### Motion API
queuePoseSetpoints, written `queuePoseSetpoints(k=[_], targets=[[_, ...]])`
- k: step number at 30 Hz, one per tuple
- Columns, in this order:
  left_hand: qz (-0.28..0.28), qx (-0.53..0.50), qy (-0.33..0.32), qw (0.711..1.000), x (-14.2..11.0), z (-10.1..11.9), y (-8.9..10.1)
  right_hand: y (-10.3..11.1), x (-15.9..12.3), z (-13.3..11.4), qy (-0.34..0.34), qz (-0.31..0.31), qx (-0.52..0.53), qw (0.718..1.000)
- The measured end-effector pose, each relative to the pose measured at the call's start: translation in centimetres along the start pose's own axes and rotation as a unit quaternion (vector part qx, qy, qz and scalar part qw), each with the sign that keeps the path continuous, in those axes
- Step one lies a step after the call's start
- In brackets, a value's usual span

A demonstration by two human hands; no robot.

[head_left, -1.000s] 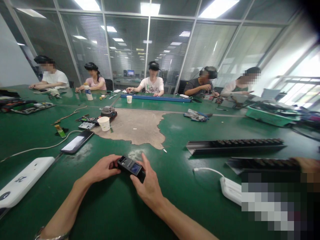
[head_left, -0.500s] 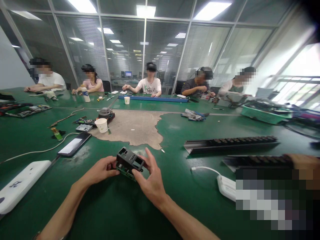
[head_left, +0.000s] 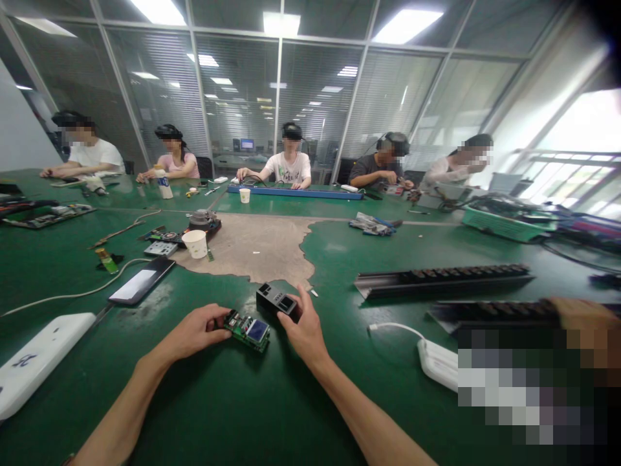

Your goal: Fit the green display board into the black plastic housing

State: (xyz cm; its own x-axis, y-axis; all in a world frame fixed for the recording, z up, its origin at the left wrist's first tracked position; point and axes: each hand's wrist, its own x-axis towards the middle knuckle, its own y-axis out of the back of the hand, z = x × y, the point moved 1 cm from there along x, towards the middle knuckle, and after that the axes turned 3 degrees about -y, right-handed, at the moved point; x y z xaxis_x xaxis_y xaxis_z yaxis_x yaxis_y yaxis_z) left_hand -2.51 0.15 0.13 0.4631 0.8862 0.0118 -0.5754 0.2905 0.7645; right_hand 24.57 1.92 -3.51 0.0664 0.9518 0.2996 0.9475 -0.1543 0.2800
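My left hand (head_left: pixel 206 331) grips the left end of a green circuit board (head_left: pixel 240 331) with a small dark-blue screen facing up. To its right, my right hand (head_left: pixel 303 330) holds a black plastic housing (head_left: pixel 272 301) with rectangular openings, its thumb on the near side and fingers behind. Housing and board are apart, with a narrow gap between them, both just above or at the green tabletop (head_left: pixel 213 401). The undersides of both parts are hidden.
On the left lie a phone (head_left: pixel 140 283) with a cable and a white power bank (head_left: pixel 43 362). A paper cup (head_left: pixel 195 244) stands by loose electronics. Black rails (head_left: pixel 441 281) and a white device (head_left: pixel 436 366) are on the right. Several people sit across the table.
The black housing has come off the circuit board. My right hand has carried it up and to the right, while my left hand keeps the board nearly in place.
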Motion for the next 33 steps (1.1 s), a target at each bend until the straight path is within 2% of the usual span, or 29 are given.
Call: queuePoseSetpoints(k=[5,11,17,20,24,33], targets=[[-0.001,-0.007,0.006,1.000,0.0,0.0,0.0,0.1,0.0,0.7,0.001,0.002,-0.056,0.998],[0.001,-0.015,0.009,1.000,0.1,-0.4,-0.2,0.2,-0.4,0.1,0.002,-0.004,-0.058,0.998],[-0.005,-0.024,0.017,1.000,0.0,-0.7,-0.1,0.2,-0.6,-1.8,-0.014,-0.030,0.065,0.997],[-0.002,-0.019,0.017,1.000,0.0,-0.7,-0.1,0.1,-1.2,-3.2,-0.002,-0.061,0.107,0.992],[-0.002,-0.020,0.016,1.000,0.0,-0.8,-0.2,-0.2,-2.2,-4.4,0.024,-0.087,0.105,0.990],[0.005,-0.033,0.011,0.999,0.1,-0.3,-0.3,-0.5,-3.3,-4.9,0.084,-0.106,0.047,0.990]])
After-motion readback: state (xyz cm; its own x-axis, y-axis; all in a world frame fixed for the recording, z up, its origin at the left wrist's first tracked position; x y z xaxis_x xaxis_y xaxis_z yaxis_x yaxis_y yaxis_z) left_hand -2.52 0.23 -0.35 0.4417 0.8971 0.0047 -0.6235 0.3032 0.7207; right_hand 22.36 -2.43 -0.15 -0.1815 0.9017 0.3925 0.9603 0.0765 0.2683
